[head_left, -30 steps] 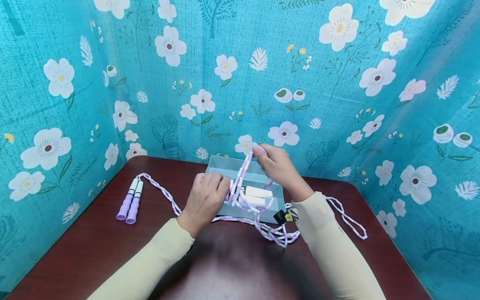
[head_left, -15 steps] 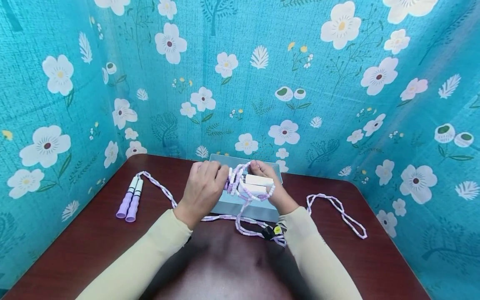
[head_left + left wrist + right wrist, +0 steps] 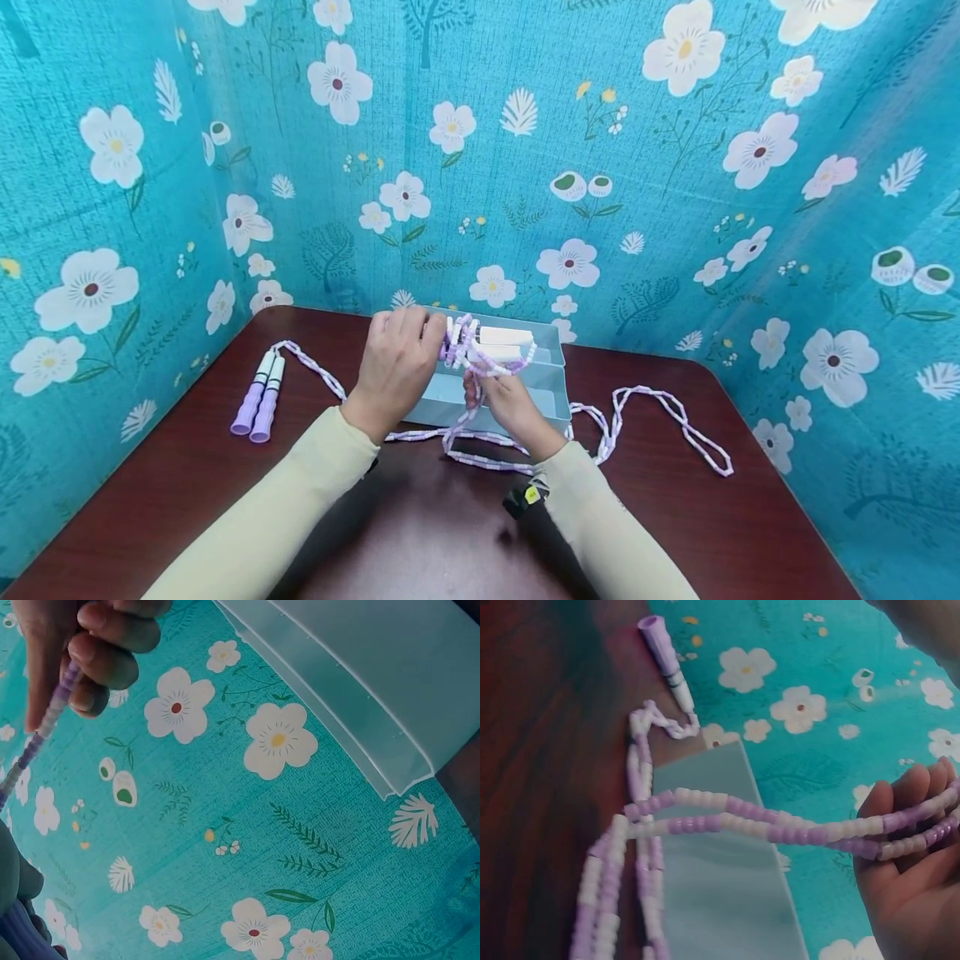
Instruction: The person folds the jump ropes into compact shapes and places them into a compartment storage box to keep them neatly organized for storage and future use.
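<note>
My left hand [image 3: 397, 358] grips a jump rope by its purple handle ends [image 3: 24, 934]; their white ends [image 3: 504, 337] point right. Purple and white beaded rope [image 3: 463, 343] is wound around the handles beside my fingers. Just below the handles, my right hand [image 3: 513, 408] holds the doubled beaded strand. In the right wrist view, that strand [image 3: 742, 820] crosses the curled fingers of my right hand [image 3: 915, 862] and runs down to the table. Both hands are raised over a pale blue-grey box [image 3: 551, 387]. My left palm and thumb are hidden in the head view.
A second jump rope's purple and white handles [image 3: 258, 396] lie at the table's left. Its beaded rope [image 3: 311, 367] runs toward the box. A rope loop [image 3: 690, 429] lies at the right. Flowered turquoise cloth [image 3: 480, 167] stands behind the dark red table [image 3: 442, 533].
My right hand has swung from above the handles, down past their right end, to beneath them, bringing the strand along. My left hand has risen slightly and shifted left with the handles.
</note>
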A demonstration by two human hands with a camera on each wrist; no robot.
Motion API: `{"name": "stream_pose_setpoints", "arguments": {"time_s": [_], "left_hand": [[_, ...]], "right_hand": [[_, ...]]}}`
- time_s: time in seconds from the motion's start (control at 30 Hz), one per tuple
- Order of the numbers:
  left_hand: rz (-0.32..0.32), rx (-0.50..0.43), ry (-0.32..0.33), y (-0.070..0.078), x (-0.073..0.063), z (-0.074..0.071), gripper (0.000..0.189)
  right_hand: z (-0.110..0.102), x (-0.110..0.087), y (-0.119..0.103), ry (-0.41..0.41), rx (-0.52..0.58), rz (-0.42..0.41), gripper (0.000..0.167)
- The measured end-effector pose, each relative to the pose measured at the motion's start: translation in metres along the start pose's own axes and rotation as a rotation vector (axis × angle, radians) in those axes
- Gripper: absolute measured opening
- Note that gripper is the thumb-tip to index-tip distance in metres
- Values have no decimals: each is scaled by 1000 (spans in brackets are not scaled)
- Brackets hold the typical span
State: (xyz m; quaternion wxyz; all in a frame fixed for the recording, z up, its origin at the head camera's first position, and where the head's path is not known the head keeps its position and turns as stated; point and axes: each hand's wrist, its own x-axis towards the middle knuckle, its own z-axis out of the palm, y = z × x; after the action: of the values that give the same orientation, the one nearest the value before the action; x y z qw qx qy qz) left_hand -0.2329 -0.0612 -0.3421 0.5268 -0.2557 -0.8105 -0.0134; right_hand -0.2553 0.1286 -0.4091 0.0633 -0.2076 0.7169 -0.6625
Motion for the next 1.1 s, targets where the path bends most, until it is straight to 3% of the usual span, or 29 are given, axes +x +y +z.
{"name": "stream_pose_setpoints", "arguments": {"time_s": [0.13,0.23,0.4,0.7,0.77,0.9,1.0,1.1], "left_hand": [[-20,14,-5,-4,1,2,14],[-32,16,4,-8,2,4,10],[-50,19,24,-15,5,8,10],[-71,72,-8,-22,6,14,13],[-76,71,-22,-23,4,16,12],[-76,85,-42,-24,0,20,8],[-78,101,-53,-25,-3,24,5],[-81,105,-74,-27,-7,27,7]], "right_hand": [[6,-5,2,-109,-65,-69,36],[11,-14,-3,-196,-139,-128,25],[18,-26,-2,-255,-214,-71,12],[39,-51,2,-312,-281,33,17],[43,-58,1,-320,-394,5,19],[49,-70,-8,-272,-779,-162,24],[51,-77,-20,-175,-1023,-314,30],[52,-82,-34,-60,-1143,-406,34]]}}
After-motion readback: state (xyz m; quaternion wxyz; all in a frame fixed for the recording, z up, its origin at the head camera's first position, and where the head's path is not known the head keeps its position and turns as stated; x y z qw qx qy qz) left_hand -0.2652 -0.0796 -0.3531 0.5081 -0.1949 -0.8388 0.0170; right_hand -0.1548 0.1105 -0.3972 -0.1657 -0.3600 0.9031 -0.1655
